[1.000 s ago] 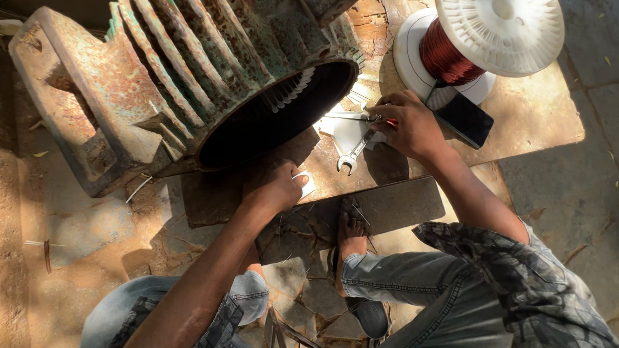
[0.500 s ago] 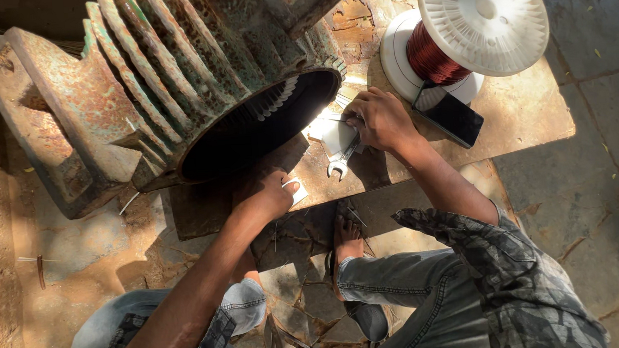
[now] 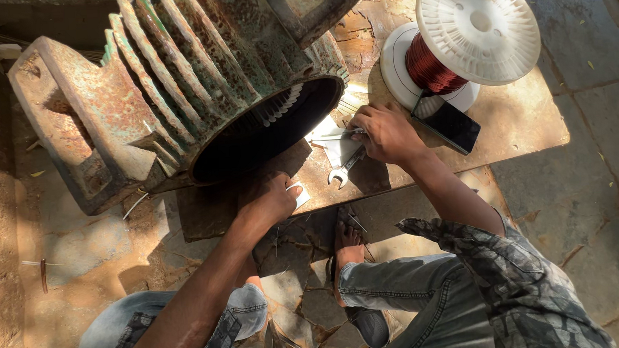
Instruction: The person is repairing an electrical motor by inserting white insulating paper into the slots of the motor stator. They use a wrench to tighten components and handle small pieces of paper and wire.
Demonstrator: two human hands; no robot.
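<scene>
Right hand (image 3: 386, 133) closed on thin white paper strip (image 3: 335, 133) beside big rusty green motor shell (image 3: 199, 81), left hand (image 3: 272, 197) pinching small white slip (image 3: 298, 193); best held flat, fed gently.

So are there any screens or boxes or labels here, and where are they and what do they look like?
Phone: a flat black rectangle with a dark screen, lying on the brown board beside the white spool of copper-red wire, just right of the right hand.
No boxes, labels or signs that I can see.
</scene>
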